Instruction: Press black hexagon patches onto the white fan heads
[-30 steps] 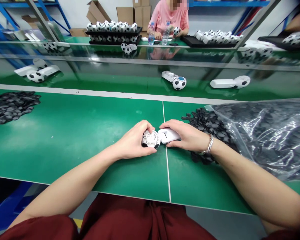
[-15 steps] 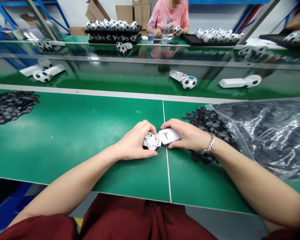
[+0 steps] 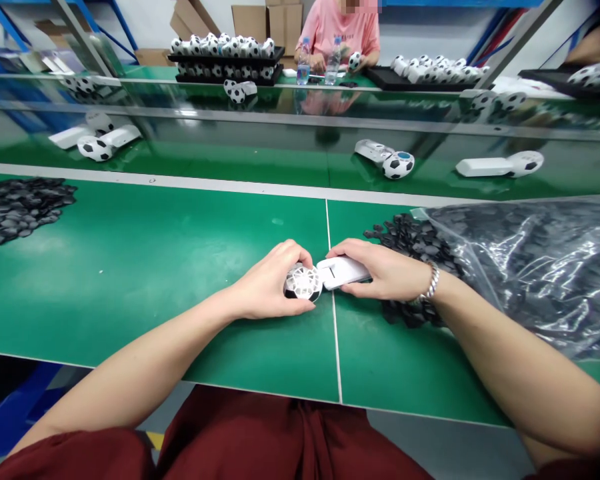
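A white football-patterned handheld fan (image 3: 305, 283) lies just over the green table, its round head showing an open white grille with black patches on the side. My left hand (image 3: 273, 280) is closed around that head, thumb at the near side and fingers at the far side. The flat white handle (image 3: 344, 272) points right. My right hand (image 3: 380, 270) grips its outer end between thumb and fingers; the palm hides the tip. Under and behind my right hand lies a heap of small black pieces (image 3: 420, 240).
A clear plastic bag (image 3: 545, 273) of black pieces lies at right, another black heap (image 3: 23, 208) at far left. Beyond a white rail, football-patterned units (image 3: 399, 164) ride a green conveyor (image 3: 260, 157). A co-worker (image 3: 337, 33) sits opposite, near bottles (image 3: 304, 63) and loaded black trays (image 3: 225, 60).
My right hand has slid slightly right along the handle, showing more of it. My left hand is nearly still. Units on the near lane moved right; those on the far lane moved left.
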`<action>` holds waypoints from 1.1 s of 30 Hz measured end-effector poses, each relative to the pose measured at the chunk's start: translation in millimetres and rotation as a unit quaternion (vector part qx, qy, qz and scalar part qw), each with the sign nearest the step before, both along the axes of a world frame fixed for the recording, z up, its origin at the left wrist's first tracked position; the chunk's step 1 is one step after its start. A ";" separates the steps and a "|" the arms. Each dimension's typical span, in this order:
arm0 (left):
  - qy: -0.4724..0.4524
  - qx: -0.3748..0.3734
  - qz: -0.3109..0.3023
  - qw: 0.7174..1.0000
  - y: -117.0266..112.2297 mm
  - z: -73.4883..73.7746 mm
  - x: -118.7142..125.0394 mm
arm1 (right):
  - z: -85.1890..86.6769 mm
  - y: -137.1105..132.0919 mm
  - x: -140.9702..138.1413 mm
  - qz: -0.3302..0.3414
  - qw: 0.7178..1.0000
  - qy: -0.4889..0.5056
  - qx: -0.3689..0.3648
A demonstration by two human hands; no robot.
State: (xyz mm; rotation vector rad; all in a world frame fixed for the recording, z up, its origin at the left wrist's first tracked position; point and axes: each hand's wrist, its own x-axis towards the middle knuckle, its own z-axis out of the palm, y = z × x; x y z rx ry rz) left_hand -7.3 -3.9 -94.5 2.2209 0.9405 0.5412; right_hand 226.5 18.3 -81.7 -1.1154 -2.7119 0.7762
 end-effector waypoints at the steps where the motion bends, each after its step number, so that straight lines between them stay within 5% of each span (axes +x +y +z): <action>1: 0.000 0.004 -0.004 1.000 0.1 -0.6 -0.2 | -0.1 -0.6 -1.2 -0.003 1.000 -0.002 0.005; 7: 0.017 0.018 -0.045 0.999 -1.4 -5.5 1.3 | -2.0 0.4 -1.4 0.011 1.000 -0.002 0.012; 10: -0.035 -0.034 0.009 0.999 -0.3 -3.8 1.6 | -5.3 3.6 1.1 -0.006 0.998 -0.007 0.055; 12: -0.100 -0.136 0.073 0.983 2.7 -1.6 1.2 | -8.1 5.7 2.4 -0.036 0.995 -0.007 0.088; 15: -0.268 -0.335 0.150 0.891 9.4 0.4 0.4 | -11.9 7.4 2.8 -0.068 0.989 0.005 0.128; 18: -0.391 -0.454 0.186 0.779 15.6 0.5 -0.2 | -13.6 6.5 0.7 -0.070 0.990 0.032 0.121; 22: -0.453 -0.511 0.186 0.706 17.5 -1.3 -1.6 | -12.0 4.0 -2.2 -0.077 0.994 0.074 0.028; 28: -0.439 -0.445 0.104 0.774 13.4 -6.0 -2.5 | -4.5 1.6 -0.9 -0.119 0.972 0.149 -0.134; 33: -0.422 -0.407 0.058 0.808 11.1 -8.2 1.4 | -2.5 -4.0 -5.3 -0.192 0.917 0.244 -0.252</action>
